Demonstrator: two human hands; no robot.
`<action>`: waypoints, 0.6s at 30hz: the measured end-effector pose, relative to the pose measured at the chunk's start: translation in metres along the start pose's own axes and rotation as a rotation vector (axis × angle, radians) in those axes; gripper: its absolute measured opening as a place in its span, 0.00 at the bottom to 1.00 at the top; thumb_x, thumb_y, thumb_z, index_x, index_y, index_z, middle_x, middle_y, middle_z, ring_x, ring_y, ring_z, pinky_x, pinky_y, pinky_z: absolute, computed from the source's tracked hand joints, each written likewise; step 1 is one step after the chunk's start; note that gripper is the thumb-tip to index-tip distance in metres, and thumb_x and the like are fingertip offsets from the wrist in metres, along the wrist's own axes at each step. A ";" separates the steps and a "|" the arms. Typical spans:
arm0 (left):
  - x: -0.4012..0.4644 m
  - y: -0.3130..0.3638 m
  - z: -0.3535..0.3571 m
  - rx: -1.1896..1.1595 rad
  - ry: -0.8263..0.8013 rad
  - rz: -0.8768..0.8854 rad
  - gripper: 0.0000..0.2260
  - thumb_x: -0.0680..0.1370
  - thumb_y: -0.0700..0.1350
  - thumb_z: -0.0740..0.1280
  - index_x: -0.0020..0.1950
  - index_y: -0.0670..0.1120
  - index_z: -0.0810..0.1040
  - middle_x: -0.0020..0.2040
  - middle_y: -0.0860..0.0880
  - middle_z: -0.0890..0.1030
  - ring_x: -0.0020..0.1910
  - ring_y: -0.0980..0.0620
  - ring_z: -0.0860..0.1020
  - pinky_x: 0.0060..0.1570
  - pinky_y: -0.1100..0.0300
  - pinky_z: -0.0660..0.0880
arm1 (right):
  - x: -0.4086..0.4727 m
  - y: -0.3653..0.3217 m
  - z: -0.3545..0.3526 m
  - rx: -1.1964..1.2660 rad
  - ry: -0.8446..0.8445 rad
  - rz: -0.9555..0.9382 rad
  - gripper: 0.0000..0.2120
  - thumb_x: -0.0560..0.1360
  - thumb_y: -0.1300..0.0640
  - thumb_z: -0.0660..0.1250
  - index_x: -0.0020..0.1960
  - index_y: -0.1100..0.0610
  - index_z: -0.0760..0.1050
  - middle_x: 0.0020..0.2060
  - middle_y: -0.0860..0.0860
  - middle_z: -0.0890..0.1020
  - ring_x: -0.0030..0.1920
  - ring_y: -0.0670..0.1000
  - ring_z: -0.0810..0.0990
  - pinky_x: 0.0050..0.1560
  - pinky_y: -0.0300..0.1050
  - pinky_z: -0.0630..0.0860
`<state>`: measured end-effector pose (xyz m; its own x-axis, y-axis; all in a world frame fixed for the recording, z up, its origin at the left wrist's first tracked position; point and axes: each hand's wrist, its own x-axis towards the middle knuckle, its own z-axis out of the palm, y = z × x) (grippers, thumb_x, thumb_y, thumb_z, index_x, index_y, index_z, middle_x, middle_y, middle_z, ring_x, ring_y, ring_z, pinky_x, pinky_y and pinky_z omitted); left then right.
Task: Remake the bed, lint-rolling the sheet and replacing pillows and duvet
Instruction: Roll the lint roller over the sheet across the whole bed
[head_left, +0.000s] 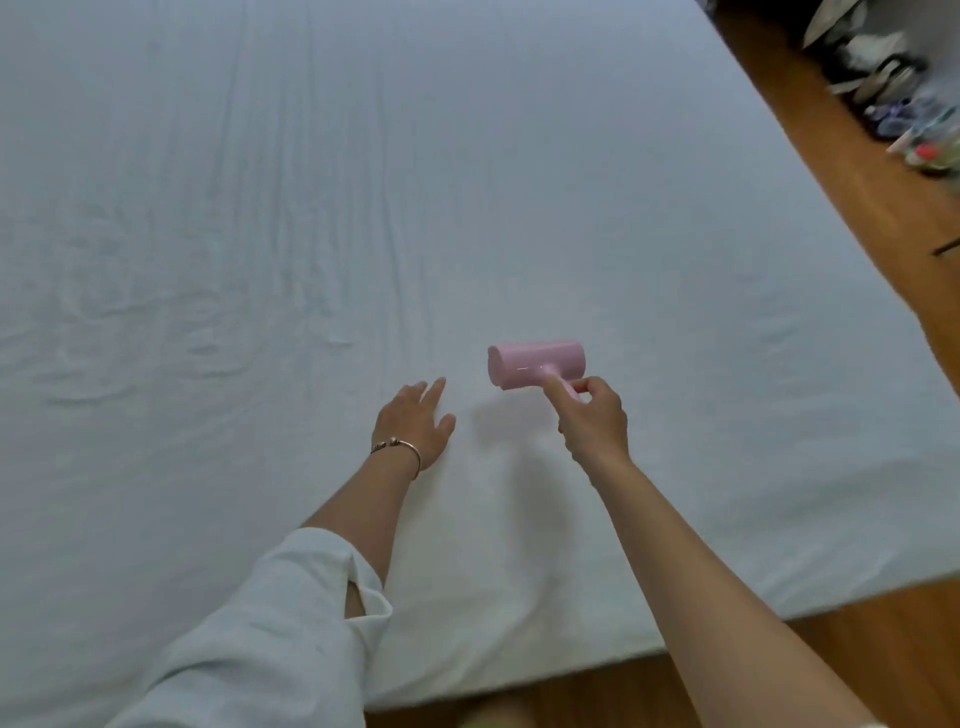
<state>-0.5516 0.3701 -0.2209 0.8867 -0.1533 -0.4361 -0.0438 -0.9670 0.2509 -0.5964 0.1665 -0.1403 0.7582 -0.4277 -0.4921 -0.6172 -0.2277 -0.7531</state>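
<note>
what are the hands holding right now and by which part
The right hand grips the pink lint roller by its handle, the roller head free. The left hand holds nothing; it lies open on the sheet.

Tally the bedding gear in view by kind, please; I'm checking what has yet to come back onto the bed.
Sheet: 1
Lint roller: 1
Pillows: 0
Duvet: 0
Total: 2

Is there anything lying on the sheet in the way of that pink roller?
Nothing visible. The right hand holds the pink roller by its handle, and the sheet beyond it shows only wrinkles. The left hand rests flat on the sheet beside the roller, to its left and apart from it.
</note>
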 end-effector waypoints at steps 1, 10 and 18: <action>0.031 0.004 -0.012 -0.004 0.006 0.003 0.27 0.82 0.56 0.54 0.79 0.53 0.51 0.78 0.48 0.57 0.77 0.48 0.54 0.72 0.53 0.57 | 0.029 -0.019 0.007 0.022 0.004 -0.001 0.22 0.71 0.32 0.66 0.46 0.51 0.73 0.40 0.51 0.81 0.36 0.50 0.77 0.36 0.46 0.73; 0.298 0.012 -0.100 0.022 0.140 -0.081 0.26 0.82 0.61 0.45 0.79 0.56 0.45 0.80 0.51 0.46 0.78 0.49 0.43 0.75 0.47 0.42 | 0.288 -0.190 0.082 -0.056 -0.005 -0.223 0.22 0.74 0.35 0.63 0.51 0.54 0.73 0.43 0.50 0.80 0.44 0.52 0.80 0.39 0.45 0.72; 0.396 -0.007 -0.049 0.019 0.503 -0.114 0.28 0.78 0.66 0.39 0.77 0.62 0.44 0.79 0.55 0.41 0.78 0.53 0.39 0.73 0.47 0.34 | 0.472 -0.283 0.164 -0.313 0.072 -0.387 0.22 0.80 0.41 0.55 0.66 0.55 0.67 0.53 0.54 0.79 0.50 0.57 0.76 0.49 0.49 0.72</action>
<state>-0.1781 0.3260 -0.3532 0.9978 0.0658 0.0106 0.0622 -0.9762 0.2078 -0.0292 0.1726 -0.2313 0.9344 -0.3165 -0.1631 -0.3354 -0.6284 -0.7019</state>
